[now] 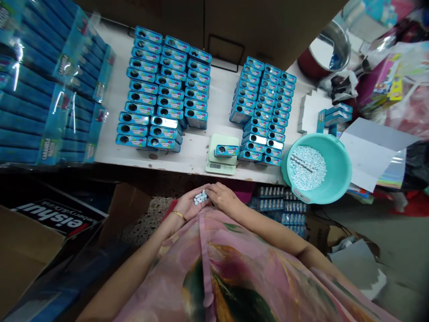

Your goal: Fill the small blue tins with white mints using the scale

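Observation:
My left hand (191, 203) is cupped palm up near my lap and holds several small white candies (200, 197). My right hand (223, 197) touches its fingertips to the left palm beside the candies; whether it pinches one cannot be made out. Beyond my hands, a small blue box (226, 150) with a dark round opening lies on a pale green scale (221, 167) at the table's front edge. To the right stands a turquoise tub (338, 170) with many white candies (308, 167) and a dark strip on them.
Rows of blue boxes (169, 92) stand on the white table (110, 154), with another group (264, 107) to the right. Plastic-wrapped packs (50, 89) are at the left. A metal pot (342, 44) and bags sit at the right back.

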Available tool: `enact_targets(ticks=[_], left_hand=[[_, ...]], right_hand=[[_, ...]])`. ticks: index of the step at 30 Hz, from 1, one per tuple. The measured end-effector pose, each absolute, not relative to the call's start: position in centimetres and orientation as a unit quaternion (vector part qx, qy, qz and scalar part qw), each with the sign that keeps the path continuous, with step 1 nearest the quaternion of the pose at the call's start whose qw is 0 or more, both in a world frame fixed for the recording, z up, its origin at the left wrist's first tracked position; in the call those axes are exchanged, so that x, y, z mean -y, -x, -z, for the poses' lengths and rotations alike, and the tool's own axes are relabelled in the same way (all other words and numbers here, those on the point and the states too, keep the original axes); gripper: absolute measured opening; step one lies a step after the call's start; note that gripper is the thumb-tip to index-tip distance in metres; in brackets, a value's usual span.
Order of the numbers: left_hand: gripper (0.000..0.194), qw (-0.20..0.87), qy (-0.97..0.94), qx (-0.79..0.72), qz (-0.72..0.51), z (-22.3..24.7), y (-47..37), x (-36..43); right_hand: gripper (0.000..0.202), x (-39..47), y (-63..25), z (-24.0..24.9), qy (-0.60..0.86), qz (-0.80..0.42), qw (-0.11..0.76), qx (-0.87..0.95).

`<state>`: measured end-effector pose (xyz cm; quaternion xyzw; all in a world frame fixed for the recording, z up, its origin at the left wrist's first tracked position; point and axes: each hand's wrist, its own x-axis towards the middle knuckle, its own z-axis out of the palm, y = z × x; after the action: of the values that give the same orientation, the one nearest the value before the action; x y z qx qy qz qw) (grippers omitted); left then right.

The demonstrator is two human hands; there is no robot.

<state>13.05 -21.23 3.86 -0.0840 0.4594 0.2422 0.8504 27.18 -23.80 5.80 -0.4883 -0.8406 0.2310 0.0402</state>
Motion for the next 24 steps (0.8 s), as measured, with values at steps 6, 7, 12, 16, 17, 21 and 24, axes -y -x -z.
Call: enact_targets(ticks=[6, 7, 12, 16, 17, 21, 24], left_hand=[[0.025, 0.863, 0.072, -0.446, -0.225, -4.1, -13.9, 20.6], [0.024, 0.862, 0.074, -0.447, -0.229, -4.1, -14.1, 20.4], [0.024, 0.867, 0.084, -0.413, -0.264, -4.4, -15.0, 18.9], [0.024, 0.873, 0.077, -0.396, -0.275, -4.6, -15.0, 18.2], [0.025, 0.871, 0.079, -0.399, -0.276, -4.6, -14.8, 18.2], [0.027, 0.859, 0.090, -0.420, -0.281, -4.3, -14.0, 18.6], [0.027, 0.849, 0.099, -0.430, -0.292, -4.1, -13.1, 19.1]], right_hand=[[0.013, 22.8, -28.4, -6.5, 0.490, -0.221, 0.010, 0.843], [0.014, 22.6, -28.6, -6.6, 0.486, -0.222, 0.023, 0.845], [0.015, 20.2, -30.5, -7.1, 0.529, -0.237, 0.164, 0.798], [0.017, 16.5, -32.3, -8.0, 0.590, -0.199, 0.231, 0.747], [0.017, 15.6, -32.6, -8.0, 0.599, -0.193, 0.229, 0.742], [0.018, 13.6, -33.2, -7.3, 0.607, -0.195, 0.188, 0.747], [0.020, 14.1, -33.6, -7.2, 0.620, -0.185, 0.203, 0.735]])
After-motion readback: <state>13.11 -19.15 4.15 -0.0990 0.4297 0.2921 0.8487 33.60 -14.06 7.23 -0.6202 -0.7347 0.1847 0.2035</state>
